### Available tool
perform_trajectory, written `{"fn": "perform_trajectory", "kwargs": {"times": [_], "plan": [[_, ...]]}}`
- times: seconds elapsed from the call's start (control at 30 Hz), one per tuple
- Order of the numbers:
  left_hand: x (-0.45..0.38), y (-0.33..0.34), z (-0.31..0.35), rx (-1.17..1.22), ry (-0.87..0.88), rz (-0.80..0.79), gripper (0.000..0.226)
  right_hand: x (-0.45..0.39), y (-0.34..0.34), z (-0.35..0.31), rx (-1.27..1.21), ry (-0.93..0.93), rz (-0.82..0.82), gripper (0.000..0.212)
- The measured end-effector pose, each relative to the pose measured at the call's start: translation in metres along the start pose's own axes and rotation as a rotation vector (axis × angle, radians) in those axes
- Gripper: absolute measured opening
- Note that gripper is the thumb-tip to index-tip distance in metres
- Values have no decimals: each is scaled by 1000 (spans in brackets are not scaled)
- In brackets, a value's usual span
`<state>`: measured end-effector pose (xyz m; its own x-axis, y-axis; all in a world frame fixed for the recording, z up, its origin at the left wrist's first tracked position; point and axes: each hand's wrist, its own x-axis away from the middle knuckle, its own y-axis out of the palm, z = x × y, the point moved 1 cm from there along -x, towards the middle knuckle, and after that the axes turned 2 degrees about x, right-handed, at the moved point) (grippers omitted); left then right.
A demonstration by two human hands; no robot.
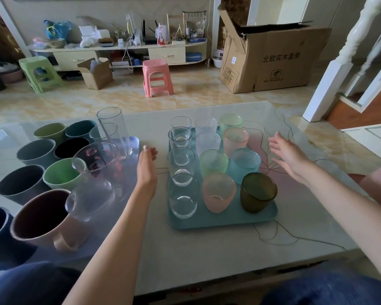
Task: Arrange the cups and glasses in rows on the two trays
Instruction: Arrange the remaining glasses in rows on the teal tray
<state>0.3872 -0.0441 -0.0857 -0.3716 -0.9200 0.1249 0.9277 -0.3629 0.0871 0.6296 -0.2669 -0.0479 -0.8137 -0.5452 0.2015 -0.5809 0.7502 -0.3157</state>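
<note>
I see bare bench point(207, 256) between trays | left hand point(147, 166) and right hand point(289, 158) flank teal tray point(224, 221) | fingers point(278, 143) released, touching no glass

Bare forearms with no sleeves, blue denim trousers point(330, 289), unadorned hands point(146, 164)

teal tray point(224, 221) carries clear, frosted pink, green, blue and olive glasses point(257, 192); at nine o'clock, a clear mug point(97, 159) with pink cat print, beside green, grey, navy cups point(62, 177).
</note>
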Motion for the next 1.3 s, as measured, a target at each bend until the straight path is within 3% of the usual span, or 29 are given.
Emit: {"fn": "perform_trajectory", "kwargs": {"times": [0.13,0.27,0.5,0.73,0.83,0.97,1.1,1.3], "plan": [[-36,17,-11,19,1,-145,55,-38,19,3,-210,-38,-32,63],[-75,37,-10,13,-22,-159,59,-81,46,-3,-310,-94,-33,64],[-116,65,-5,276,-40,-199,62,-134,75,-5,-464,-110,-138,78],[-132,65,-26,365,9,-255,66,-146,81,-1,-581,-105,-258,69],[-132,64,-27,332,27,-344,82,-149,83,1,-598,-99,-285,71],[-131,70,-26,353,-21,-255,62,-149,84,1,-606,-96,-334,75],[-132,79,-29,338,59,-334,61,-148,85,0,-647,-77,-344,75],[-134,81,-32,503,-30,-411,61,-145,85,0,-699,-76,-361,73]]}}
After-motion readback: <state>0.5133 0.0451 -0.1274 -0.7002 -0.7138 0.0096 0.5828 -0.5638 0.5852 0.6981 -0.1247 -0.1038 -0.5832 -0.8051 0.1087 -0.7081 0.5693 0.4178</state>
